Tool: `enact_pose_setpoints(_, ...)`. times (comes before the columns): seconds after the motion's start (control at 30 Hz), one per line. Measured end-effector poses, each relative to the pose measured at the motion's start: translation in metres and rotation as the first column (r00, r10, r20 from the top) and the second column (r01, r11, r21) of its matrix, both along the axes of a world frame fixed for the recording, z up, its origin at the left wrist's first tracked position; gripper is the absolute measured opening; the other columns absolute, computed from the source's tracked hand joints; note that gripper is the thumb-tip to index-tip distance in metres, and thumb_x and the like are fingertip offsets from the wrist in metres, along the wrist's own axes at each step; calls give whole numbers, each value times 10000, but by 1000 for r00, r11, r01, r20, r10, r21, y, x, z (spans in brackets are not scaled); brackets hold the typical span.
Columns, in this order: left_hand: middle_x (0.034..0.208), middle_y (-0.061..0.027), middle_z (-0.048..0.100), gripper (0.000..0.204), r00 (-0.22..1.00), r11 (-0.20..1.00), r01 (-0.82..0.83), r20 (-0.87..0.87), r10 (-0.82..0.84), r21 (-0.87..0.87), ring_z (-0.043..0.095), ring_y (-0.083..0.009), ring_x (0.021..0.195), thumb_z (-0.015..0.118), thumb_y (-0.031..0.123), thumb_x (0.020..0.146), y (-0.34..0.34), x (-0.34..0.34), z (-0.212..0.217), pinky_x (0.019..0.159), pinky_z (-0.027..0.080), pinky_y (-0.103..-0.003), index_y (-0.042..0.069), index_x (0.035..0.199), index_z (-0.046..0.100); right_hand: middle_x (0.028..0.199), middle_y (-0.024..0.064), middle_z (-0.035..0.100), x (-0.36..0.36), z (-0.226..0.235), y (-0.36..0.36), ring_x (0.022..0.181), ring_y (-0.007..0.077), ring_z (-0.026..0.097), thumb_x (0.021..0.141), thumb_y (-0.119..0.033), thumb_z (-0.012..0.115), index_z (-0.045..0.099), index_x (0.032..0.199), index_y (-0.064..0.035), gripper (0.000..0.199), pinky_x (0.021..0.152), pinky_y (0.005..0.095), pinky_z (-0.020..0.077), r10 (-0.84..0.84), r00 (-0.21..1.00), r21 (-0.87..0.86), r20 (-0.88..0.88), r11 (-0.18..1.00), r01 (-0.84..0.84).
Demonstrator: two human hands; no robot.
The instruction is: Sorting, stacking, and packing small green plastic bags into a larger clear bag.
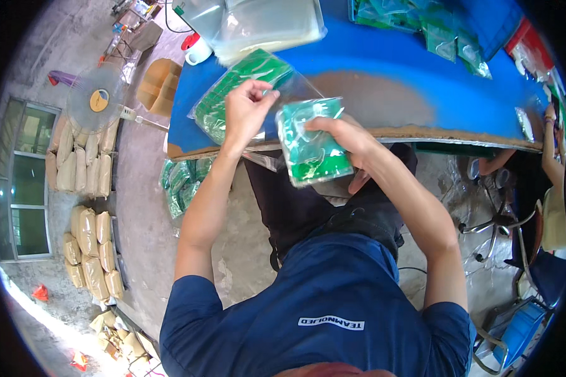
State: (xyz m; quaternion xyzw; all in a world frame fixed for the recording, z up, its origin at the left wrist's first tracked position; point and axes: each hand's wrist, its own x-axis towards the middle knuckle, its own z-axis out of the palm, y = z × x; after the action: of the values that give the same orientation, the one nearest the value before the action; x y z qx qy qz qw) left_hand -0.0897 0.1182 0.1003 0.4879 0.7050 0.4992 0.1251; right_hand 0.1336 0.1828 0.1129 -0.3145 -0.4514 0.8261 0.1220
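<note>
My right hand (pixel 351 139) grips a stack of flat green packets (pixel 313 157) in shiny clear plastic, thumb on top and fingers underneath. The stack is held just over the table's near edge, above my lap. To its left, my left hand (pixel 248 112) is raised with thumb and fingers pinched together. Whatever lies between those fingertips is too small to make out. Beneath that hand a large clear plastic bag (pixel 215 108) with green packets inside lies on the table. Its transparent end spreads toward the right.
The blue table (pixel 377 53) has a worn brown patch. At the back are stacked clear bags (pixel 267 28), a red-and-white mug (pixel 197 50) and a blue tray of green packets (pixel 443 38). A fan (pixel 99 99) stands left; another person's arm (pixel 550 144) shows at right.
</note>
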Motion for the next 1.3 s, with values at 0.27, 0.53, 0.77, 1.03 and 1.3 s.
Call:
enact_pose_setpoints(0.27, 694, -27, 574, 117, 930, 999, -17, -367, 33, 46, 523, -117, 564, 798, 70, 757, -6, 23, 37, 531, 439, -271, 32, 845, 731, 1053, 130, 685, -52, -33, 2, 910, 249, 700, 871, -237, 652, 579, 1187, -5, 398, 840, 423, 582, 28, 993, -177, -114, 983, -48)
enact_pose_setpoints(0.53, 765, -75, 621, 98, 799, 991, 135, -593, -100, 14, 603, -183, 620, 752, 76, 780, -2, 51, 63, 581, 489, -289, 40, 868, 729, 1050, 102, 692, -57, -7, 6, 889, 200, 710, 913, -256, 620, 584, 1201, -25, 371, 792, 369, 597, 62, 977, -108, -203, 990, -85)
enact_pose_setpoints(0.77, 771, -80, 623, 57, 787, 973, 181, -615, -55, 144, 649, -254, 668, 734, 65, 764, 14, 69, 83, 586, 511, -349, 63, 815, 707, 1299, 64, 603, -106, -2, 42, 1178, 157, 573, 980, -404, 482, 581, 1254, -94, 425, 939, 373, 504, 195, 981, 365, -17, 914, -175)
enact_pose_setpoints(1.03, 733, -82, 610, 76, 891, 986, 72, -454, 4, 150, 593, -188, 594, 754, 64, 767, 19, 70, 66, 557, 482, -312, 36, 805, 695, 1404, 74, 512, -72, -36, 0, 1299, 234, 493, 954, -711, 307, 468, 1389, -124, 748, 1045, 444, 429, -226, 850, -554, -476, 827, -90)
enact_pose_setpoints(1.3, 896, -83, 684, 206, 945, 970, 210, -280, -169, 122, 670, -179, 800, 756, 120, 817, 27, 94, 56, 711, 521, -307, 48, 997, 686, 1351, 70, 528, -47, -36, -12, 1226, 199, 532, 1028, -464, 401, 434, 1381, -72, 528, 1032, 423, 432, -443, 791, -311, -422, 890, 333)
